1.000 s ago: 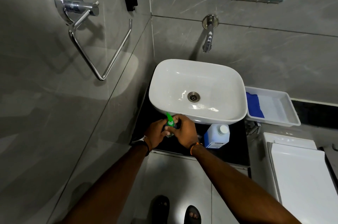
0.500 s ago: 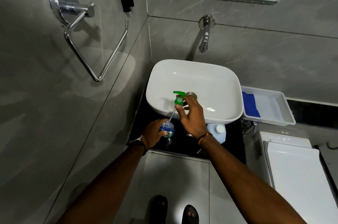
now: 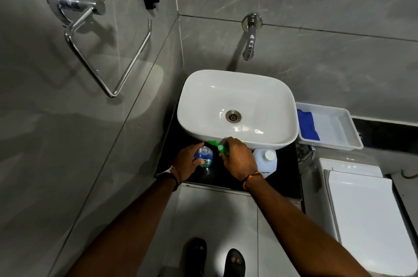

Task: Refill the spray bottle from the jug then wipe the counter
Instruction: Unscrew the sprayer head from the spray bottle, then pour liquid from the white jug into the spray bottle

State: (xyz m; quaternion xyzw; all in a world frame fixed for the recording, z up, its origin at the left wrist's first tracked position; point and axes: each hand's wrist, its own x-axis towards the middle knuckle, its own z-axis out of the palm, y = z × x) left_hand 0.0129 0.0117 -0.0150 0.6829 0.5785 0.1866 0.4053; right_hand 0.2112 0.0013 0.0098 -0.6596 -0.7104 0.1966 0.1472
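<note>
Grips bottle upright on counter with left hand; pinches spray head in right hand. Advise parking it aside, steadying bottle before lifting jug.

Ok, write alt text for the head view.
A person's left hand holds an open spray bottle on the black counter; the right hand holds its green spray head beside it. A capped white jug stands to their right.

Counter strip ahead of basin is crowded: spray bottle left, jug right, right hand with spray head filling the gap. Basin rim overhangs behind; wall hems the left.
</note>
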